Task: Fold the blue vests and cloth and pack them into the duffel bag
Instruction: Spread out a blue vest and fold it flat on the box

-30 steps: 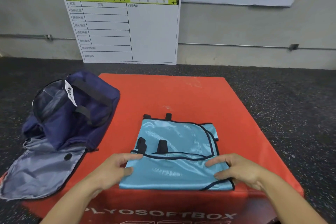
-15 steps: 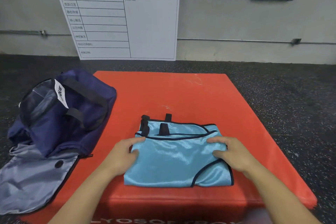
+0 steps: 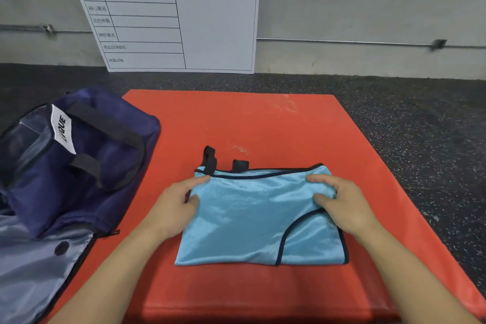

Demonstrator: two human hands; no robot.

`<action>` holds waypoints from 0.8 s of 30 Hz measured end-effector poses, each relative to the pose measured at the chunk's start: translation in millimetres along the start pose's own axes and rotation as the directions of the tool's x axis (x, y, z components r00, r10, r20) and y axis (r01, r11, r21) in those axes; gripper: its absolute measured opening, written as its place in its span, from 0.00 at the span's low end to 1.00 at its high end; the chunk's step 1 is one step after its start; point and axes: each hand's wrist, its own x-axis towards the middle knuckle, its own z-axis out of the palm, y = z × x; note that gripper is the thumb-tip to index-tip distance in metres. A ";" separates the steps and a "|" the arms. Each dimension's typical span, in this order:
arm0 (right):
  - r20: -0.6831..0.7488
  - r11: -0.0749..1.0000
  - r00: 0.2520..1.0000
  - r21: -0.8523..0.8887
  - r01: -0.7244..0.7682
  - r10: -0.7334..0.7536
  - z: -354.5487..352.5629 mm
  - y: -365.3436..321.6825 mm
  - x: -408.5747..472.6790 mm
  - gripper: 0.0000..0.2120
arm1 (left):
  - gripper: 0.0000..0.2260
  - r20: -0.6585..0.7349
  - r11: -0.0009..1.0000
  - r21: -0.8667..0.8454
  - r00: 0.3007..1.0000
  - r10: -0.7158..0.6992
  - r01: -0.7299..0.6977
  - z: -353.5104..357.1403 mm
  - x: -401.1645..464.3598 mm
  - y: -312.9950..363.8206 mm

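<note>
A light blue vest (image 3: 252,221) with dark trim lies folded on the red box (image 3: 263,123), its black straps poking out at the far edge. My left hand (image 3: 176,202) pinches the folded layer at its left side, thumb on top. At the right side my right hand (image 3: 342,202) pinches the same layer. The navy duffel bag (image 3: 79,160) lies at the box's left edge with its top open; its grey lining flap (image 3: 34,271) is spread toward me.
A white schedule board (image 3: 178,16) leans against the grey wall behind the box. Dark speckled floor (image 3: 420,126) surrounds the box. The far half of the red box is bare.
Both hands lifted the vest's near edge and carried it away from me, folding it over onto the far part. The vest is now half as deep. The view has moved closer.
</note>
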 end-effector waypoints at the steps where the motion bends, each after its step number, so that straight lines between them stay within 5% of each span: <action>1: 0.017 1.000 1.000 -0.007 -0.014 0.014 0.8 1.3 1.3 0.21 | 0.23 0.002 1.000 0.016 1.000 -0.005 0.005 1.4 1.0 0.5; 7: 0.011 0.985 1.000 -0.171 0.000 0.002 3.4 5.1 3.1 0.20 | 0.23 -0.016 0.994 0.111 1.000 0.015 -0.013 4.6 -2.8 10.5; 10: -0.020 0.944 1.000 -0.329 0.006 -0.013 7.0 10.4 1.4 0.19 | 0.25 -0.006 0.943 0.329 0.999 0.053 -0.048 7.7 -6.4 5.1; 14: -0.193 0.763 0.937 -0.637 0.105 -0.290 28.9 -6.8 -5.5 0.18 | 0.18 -0.145 0.789 0.604 0.958 0.248 -0.112 15.1 -10.3 20.3; 18: 0.010 0.741 0.881 -0.537 0.404 -0.473 89.1 -41.3 -17.7 0.16 | 0.14 0.013 0.696 0.633 0.904 0.428 -0.339 54.3 -16.4 43.4; 22: 0.307 0.762 0.903 -0.492 0.420 -0.300 128.1 -44.1 -29.0 0.35 | 0.23 0.134 0.713 0.616 0.936 0.324 -0.335 84.8 -20.3 26.5; 24: 0.332 0.746 0.915 -0.543 0.385 -0.231 126.2 -34.6 -28.2 0.36 | 0.27 0.118 0.722 0.629 0.954 0.275 -0.287 80.5 -20.2 14.2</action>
